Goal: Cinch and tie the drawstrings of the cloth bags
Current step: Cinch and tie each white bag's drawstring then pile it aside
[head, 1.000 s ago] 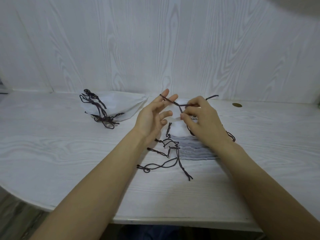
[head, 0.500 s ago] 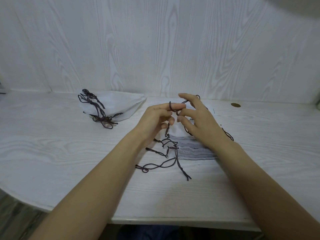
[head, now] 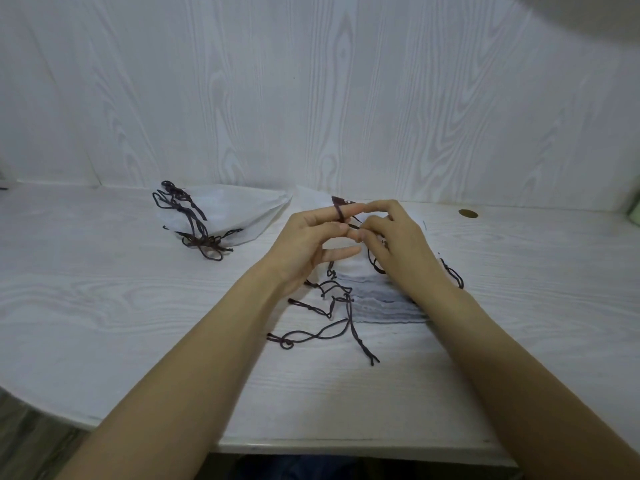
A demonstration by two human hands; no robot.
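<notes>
A stack of white cloth bags lies flat in the middle of the table, partly under my hands. Their dark brown drawstrings trail loose toward the front edge. My left hand has a dark drawstring looped around its index finger. My right hand pinches the same string between thumb and fingertips, touching the left fingertips above the stack. A second pile of white bags with knotted dark drawstrings sits at the back left.
The white wood-grain table ends in a curved front edge at lower left. A white panelled wall stands right behind the bags. A small round brass-coloured disc sits in the tabletop at back right.
My left fingers curled in from spread open, and the string now circles the index finger. My right hand moved in against the left fingertips, pinching the string.
</notes>
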